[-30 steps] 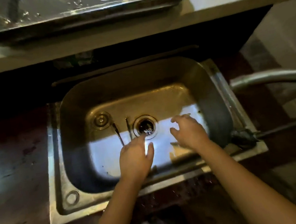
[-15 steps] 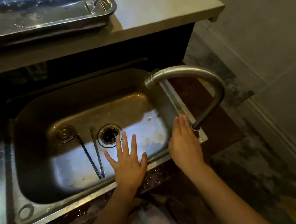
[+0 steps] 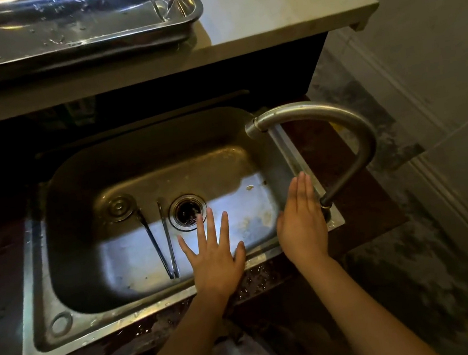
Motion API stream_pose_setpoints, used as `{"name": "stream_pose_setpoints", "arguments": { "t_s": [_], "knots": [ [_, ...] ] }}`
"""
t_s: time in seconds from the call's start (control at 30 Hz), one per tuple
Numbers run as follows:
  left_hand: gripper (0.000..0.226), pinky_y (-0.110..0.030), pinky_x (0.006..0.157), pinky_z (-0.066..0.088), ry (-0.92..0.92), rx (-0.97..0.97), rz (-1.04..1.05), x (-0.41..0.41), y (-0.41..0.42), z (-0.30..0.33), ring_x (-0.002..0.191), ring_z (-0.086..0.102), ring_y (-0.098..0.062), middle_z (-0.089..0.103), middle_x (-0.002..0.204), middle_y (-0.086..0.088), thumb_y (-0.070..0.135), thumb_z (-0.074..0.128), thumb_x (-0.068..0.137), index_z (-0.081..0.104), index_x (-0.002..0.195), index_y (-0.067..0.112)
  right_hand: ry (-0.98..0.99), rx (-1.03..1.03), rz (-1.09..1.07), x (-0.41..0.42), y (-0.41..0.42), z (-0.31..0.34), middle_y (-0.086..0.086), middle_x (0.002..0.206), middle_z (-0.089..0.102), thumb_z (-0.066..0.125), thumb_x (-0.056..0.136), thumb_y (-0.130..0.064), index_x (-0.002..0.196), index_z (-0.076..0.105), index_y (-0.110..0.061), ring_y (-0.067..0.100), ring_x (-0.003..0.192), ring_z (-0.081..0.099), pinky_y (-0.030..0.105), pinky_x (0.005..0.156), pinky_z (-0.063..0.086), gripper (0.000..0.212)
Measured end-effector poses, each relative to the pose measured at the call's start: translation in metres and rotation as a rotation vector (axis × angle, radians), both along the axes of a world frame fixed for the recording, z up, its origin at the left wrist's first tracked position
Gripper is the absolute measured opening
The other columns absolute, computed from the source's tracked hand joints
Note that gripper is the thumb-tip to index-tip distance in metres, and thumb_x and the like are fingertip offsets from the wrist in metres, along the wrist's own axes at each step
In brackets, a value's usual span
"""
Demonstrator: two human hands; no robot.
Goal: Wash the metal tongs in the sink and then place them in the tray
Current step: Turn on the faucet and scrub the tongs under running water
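The left hand had let go, fingers spread wide; the metal tongs lay in the sink left of the drain, while the empty, flat right hand neared the faucet, likely starting water

One sink is sitting in view, holding one pair of metal tongs, one drain and one round stopper. One faucet is arching over it. One tray is resting on one countertop. Two hands are showing: the left hand and right hand.
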State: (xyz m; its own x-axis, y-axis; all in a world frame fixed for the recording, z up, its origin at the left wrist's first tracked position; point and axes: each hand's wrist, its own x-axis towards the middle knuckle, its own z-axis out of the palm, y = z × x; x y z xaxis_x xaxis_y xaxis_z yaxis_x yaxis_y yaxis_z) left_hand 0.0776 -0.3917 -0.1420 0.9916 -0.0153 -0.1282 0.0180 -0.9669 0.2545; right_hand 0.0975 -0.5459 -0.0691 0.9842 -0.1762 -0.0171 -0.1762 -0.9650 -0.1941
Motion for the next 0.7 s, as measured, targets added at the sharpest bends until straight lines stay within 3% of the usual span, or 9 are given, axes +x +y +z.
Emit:
{"name": "stream_pose_setpoints", "arguments": {
  "t_s": [0.23,0.43,0.57,0.7],
  "knots": [
    [0.070,-0.054,0.102,-0.027,0.043,-0.004,-0.003,0.002,0.002,-0.003,0.144,-0.016,-0.019,-0.017,0.156,0.003,0.062,0.011,0.083,-0.013,0.144,0.037,0.049,0.017,0.024,0.006,-0.004,0.004,0.017,0.158,-0.001,0.047,0.090,-0.026,0.146,0.002,-0.003,0.027,0.145,-0.005,0.039,0.117,0.011,0.075],
    [0.069,-0.059,0.111,-0.006,0.322,-0.122,0.080,0.017,0.019,-0.006,0.146,-0.008,-0.021,-0.010,0.159,0.001,0.063,0.025,0.086,0.005,0.146,0.036,0.041,-0.006,0.077,0.006,0.010,0.011,0.016,0.157,0.006,0.055,0.085,-0.027,0.144,0.024,-0.017,0.028,0.145,-0.004,0.050,0.116,0.006,0.067],
    [0.071,-0.055,0.113,0.012,0.577,-0.250,0.498,0.060,0.072,-0.015,0.144,0.010,-0.031,0.008,0.158,-0.012,0.054,0.040,0.088,0.016,0.146,0.021,0.113,0.017,0.199,0.008,0.036,0.002,0.012,0.155,0.022,0.053,0.086,-0.028,0.133,0.044,-0.020,0.026,0.145,0.007,0.056,0.114,0.004,0.048],
    [0.074,-0.041,0.104,0.037,0.653,-0.504,0.918,0.084,0.115,-0.042,0.130,0.037,-0.039,0.033,0.143,-0.025,0.038,0.061,0.083,0.026,0.137,0.001,0.212,0.114,0.206,0.016,0.058,-0.013,0.005,0.148,0.037,0.049,0.090,-0.030,0.125,0.052,-0.023,0.021,0.140,0.024,0.049,0.114,0.016,0.037]
  ]
}}
